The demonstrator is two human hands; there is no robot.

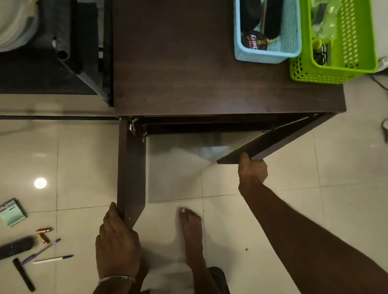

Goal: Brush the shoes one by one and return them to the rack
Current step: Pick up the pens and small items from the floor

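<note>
Both hands grip the dark brown wooden rack's doors, left hand on the left door, right hand on the right door, fingers curled round the edges; swing both fully wide before reaching for shoes

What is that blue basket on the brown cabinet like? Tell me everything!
The blue basket is light blue plastic with fine mesh walls and a solid rim. It sits upright at the back right of the dark wooden cabinet top, pressed against a green basket. Inside lie a dark-bristled shoe brush, a round polish tin and something black that is hard to make out. No hand touches it.
</note>
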